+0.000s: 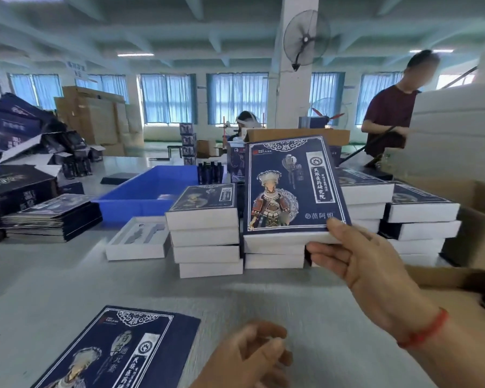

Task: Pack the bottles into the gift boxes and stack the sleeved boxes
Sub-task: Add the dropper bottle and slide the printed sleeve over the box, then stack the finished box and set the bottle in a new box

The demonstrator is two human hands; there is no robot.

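The sleeved box (291, 189) is a flat blue carton with a printed figure on its cover, held tilted up at its near right corner over the middle stack of boxes (275, 254). It looks stiff and squarely built, light enough for one hand, but the glossy sleeve probably slides easily on the white inner box, so a hold across both the sleeve and the box edge seems safest. The right hand (359, 261) pinches that corner, thumb on the cover and fingers curled beneath. The left hand (249, 357) hangs low with fingers loosely curled, holding nothing. A loose sleeve (118, 351) lies flat on the table (53, 287) beside it. More stacks stand to either side, with an open white box (137, 239) and a blue bin (149, 191) behind.
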